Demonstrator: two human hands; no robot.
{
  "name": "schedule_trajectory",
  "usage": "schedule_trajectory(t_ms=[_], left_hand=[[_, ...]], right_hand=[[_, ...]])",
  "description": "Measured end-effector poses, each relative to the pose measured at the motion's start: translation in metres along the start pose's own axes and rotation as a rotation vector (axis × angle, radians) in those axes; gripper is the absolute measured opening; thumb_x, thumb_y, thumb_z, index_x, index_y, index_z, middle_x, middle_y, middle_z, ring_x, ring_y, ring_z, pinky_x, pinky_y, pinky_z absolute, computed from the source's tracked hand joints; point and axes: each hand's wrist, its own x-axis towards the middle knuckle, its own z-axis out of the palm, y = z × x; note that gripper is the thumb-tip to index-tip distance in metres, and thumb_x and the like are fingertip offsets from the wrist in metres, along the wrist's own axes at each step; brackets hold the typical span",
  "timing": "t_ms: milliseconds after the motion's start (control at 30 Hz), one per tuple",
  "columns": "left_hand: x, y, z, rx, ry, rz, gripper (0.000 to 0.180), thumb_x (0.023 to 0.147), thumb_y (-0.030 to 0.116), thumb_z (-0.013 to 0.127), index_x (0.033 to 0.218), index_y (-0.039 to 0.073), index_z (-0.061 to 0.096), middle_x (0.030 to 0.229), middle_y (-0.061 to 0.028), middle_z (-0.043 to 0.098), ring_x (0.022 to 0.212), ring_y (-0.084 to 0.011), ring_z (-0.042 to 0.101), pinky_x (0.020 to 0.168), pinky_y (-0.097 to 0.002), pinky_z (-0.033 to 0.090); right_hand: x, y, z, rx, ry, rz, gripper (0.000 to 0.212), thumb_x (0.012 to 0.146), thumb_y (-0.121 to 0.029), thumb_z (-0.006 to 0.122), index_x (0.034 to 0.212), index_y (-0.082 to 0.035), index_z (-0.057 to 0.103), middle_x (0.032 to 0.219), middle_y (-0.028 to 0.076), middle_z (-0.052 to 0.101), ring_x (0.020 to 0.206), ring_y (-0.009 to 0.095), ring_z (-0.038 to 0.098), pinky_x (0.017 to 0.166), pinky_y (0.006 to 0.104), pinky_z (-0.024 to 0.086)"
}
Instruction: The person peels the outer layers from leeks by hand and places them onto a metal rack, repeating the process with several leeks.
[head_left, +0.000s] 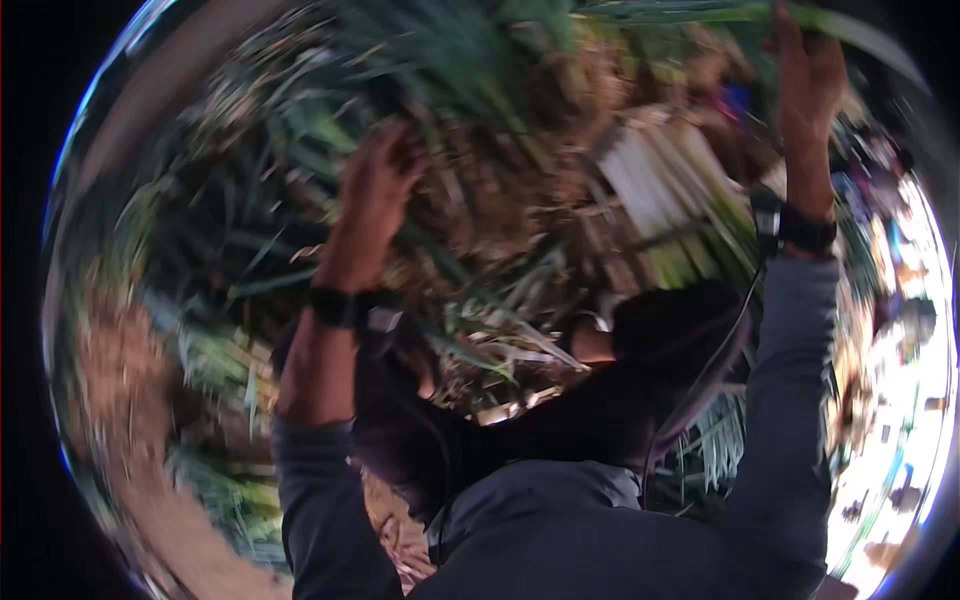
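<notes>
My left hand (383, 165) hangs over a heap of leafy leek greens (300, 120), left of the middle. Its fingers look loosely bent but are smeared by motion, and I make out nothing in them. Stretched far out at the upper right, my right hand (812, 75) is closed around a leek (700, 14), whose long green leaves run across the top edge on both sides of the hand. Below and left of that hand, a bundle of leeks (665, 165) lies with white shanks side by side and green ends toward my knee.
My bent legs (660, 350) frame loose leaf scraps (490, 350) on the ground. Brown soil (130, 400) runs along the left, with more leeks (240, 500) beside it. Bright, blurred surroundings (900, 450) fill the right rim. A cord (712, 375) hangs near my right knee.
</notes>
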Motion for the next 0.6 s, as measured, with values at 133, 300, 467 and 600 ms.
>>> schedule_trajectory(t_ms=[133,300,467,600], left_hand=[[0.017,-0.048,0.04,0.155,-0.081,-0.078,0.024,0.095,0.026,0.068,0.106,0.006,0.065,0.093,-0.0019,0.063,0.085,-0.0151,0.062,0.077,-0.0301,0.055],[0.021,-0.092,0.044,0.336,-0.033,-0.205,0.016,0.095,0.025,0.067,0.097,0.009,0.064,0.086,-0.0006,0.065,0.077,-0.0127,0.064,0.069,-0.0276,0.055],[0.016,-0.11,0.043,0.464,0.012,-0.317,0.017,0.096,0.024,0.065,0.099,0.007,0.064,0.086,-0.0016,0.065,0.077,-0.0132,0.064,0.068,-0.0276,0.056],[0.014,-0.124,0.085,0.569,-0.066,-0.422,0.017,0.097,0.023,0.064,0.101,0.007,0.063,0.087,-0.002,0.064,0.077,-0.0131,0.063,0.068,-0.027,0.055]], right_hand=[[0.045,0.101,-0.121,-0.631,0.102,-0.455,0.014,0.096,-0.016,0.06,0.095,-0.002,0.059,0.069,0.003,0.056,0.058,0.012,0.047,0.052,0.0299,0.037],[0.001,0.231,-0.208,-0.889,-0.584,-0.432,0.024,0.093,-0.022,0.059,0.112,-0.007,0.064,0.11,0.015,0.065,0.094,0.037,0.064,0.079,0.0455,0.053],[-0.12,0.274,-0.177,-0.805,-1.114,0.07,0.027,0.087,-0.026,0.065,0.103,-0.005,0.064,0.094,0.02,0.064,0.088,0.042,0.062,0.078,0.0512,0.05],[-0.2,0.366,-0.175,-0.478,-1.026,0.035,0.034,0.088,-0.032,0.064,0.101,-0.001,0.066,0.096,0.024,0.065,0.093,0.043,0.062,0.082,0.0513,0.048]])
